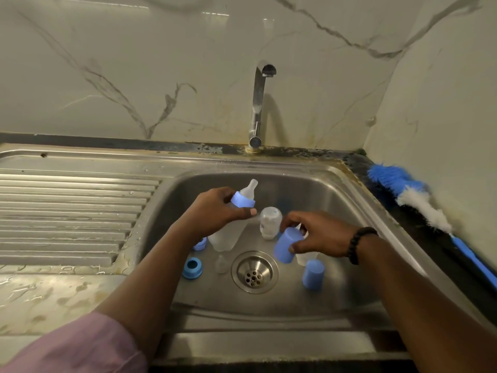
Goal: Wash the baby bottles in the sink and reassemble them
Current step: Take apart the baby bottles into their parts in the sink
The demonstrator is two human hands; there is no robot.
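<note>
Reassembly is in hand over the sink basin (336, 200). The left hand (215, 211) grips a clear baby bottle (228, 232) at the neck, fingers curled round its blue collar ring (243, 201); the silicone teat (250, 187) is already seated and points up and away. The bottle is tilted, with its base low over the sink floor; whether the base touches cannot be told. The right hand (320, 236) pinches a blue cap (286, 247) between thumb and fingers, just right of the bottle and lower than the teat.

Judgement: the step is capping this bottle. To do it well, the cap's open end should face the teat, be raised above the tip, aligned with the bottle's tilted axis, then pressed squarely onto the collar ring so the teat is not folded. The left grip should sit low enough on the ring to leave the seat free.

Outstanding items lie in the basin: a second small bottle (270, 222) near the back, a loose blue ring (192, 268), a loose clear teat (221, 263) beside the drain (254, 271), and another blue cap (313, 274). The tap (258, 103) shows no water running. A bottle brush (414, 197) rests on the right counter.
</note>
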